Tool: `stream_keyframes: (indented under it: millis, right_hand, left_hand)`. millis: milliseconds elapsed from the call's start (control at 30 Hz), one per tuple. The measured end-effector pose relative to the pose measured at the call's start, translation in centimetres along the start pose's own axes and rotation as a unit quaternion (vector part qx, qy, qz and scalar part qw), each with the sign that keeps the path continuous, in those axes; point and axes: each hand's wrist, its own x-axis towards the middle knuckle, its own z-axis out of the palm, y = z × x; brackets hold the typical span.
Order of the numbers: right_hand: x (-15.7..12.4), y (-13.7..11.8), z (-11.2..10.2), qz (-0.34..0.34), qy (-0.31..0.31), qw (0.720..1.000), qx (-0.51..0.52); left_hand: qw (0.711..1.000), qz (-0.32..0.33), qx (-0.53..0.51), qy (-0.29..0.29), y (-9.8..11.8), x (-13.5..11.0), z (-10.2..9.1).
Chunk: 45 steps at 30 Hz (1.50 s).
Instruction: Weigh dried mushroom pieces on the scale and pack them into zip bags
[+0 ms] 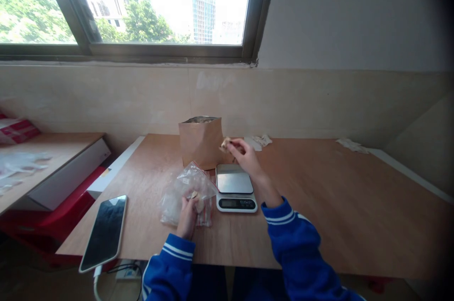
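My right hand (244,154) is raised above the back of the scale, its fingers closed on pale brown dried pieces (226,144) whose exact kind I cannot make out. Low over the table, my left hand (188,213) closes on a clear plastic bag (172,201), with pale flat slices (194,195) at its fingertips. Whether those slices lie inside the bag or on it is unclear. Between the hands stands a white kitchen scale (236,182) with a bare metal plate. An open brown paper bag (200,142) stands upright behind, its contents mostly hidden.
A phone (104,232) on a white charging cable lies at the table's left edge. Crumpled tissue (262,141) lies by the wall, with another piece (352,146) farther right. Red stools (76,201) stand between this table (319,206) and a second one (67,142).
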Motion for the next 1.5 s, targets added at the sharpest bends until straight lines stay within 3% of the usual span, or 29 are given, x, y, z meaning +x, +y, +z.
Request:
stream_keyframes:
  millis: [167,300,433,667,900,1100,1267,1500]
  right_hand:
    - [9.2,-3.1,1.2,-0.146,0.068,0.981,-0.111]
    - [13.4,-2.6,3.2,-0.169,-0.014,0.947,-0.272]
    - [14.3,-1.3,3.9,-0.165,-0.083,0.928,-0.323]
    - [13.2,-1.9,3.3,-0.178,-0.118,0.931,-0.296]
    - [12.7,-2.8,3.3,-0.168,-0.143,0.873,-0.434]
    - [12.7,-3.1,3.3,-0.179,-0.116,0.909,-0.359]
    - [14.8,-3.0,4.1,-0.175,-0.051,0.946,-0.267]
    - [16.4,-2.2,5.8,-0.204,0.029,0.964,-0.165]
  left_hand:
    - [0.999,-0.007,-0.023,-0.026,-0.1,-0.4,-0.3]
    - [0.999,-0.007,-0.036,-0.022,0.0,-0.4,-0.4]
    - [0.999,-0.011,-0.047,-0.018,-0.1,-0.2,-0.7]
    - [0.999,-0.014,-0.048,-0.006,0.1,-0.3,-0.5]
    - [0.999,-0.011,-0.049,-0.006,0.1,-0.4,-0.6]
    - [0.999,-0.014,-0.046,-0.003,0.3,-0.4,-0.6]
    - [0.999,-0.016,-0.043,-0.003,0.5,-0.6,-0.4]
    - [0.999,-0.019,-0.045,-0.007,0.4,-0.4,-0.6]
